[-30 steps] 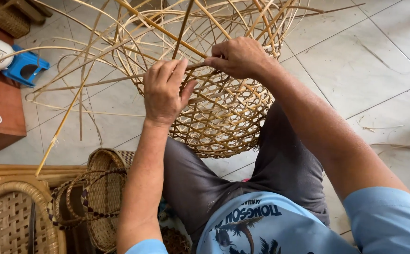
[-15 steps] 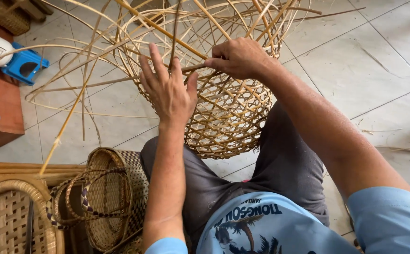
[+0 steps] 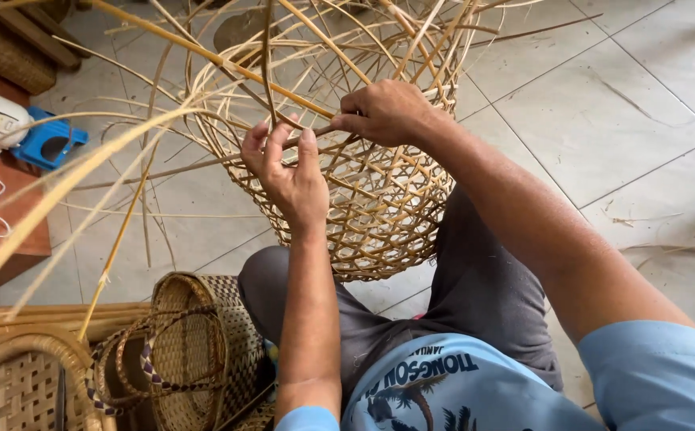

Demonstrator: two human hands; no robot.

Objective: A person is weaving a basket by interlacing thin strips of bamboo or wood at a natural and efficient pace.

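Two bare hands work at the rim of a half-woven cane basket in the head view, the only view here. The basket rests against the seated person's knees on a pale tiled floor, its open-weave body pointing away and its unwoven stakes fanning out loose above and to the left. The left hand sits at the basket's near left edge, fingers partly curled and raised, thumb and fingertips closing lightly around a thin strand that runs across toward the other hand. The right hand is closed in a loose fist just above and to the right, pinching the same strand against the rim. The basket thus lies directly under and between both hands, touching each. At lower left a finished woven bag with a braided handle stands on the floor beside the person's leg. A blue and white tool lies on a reddish-brown table at far left.
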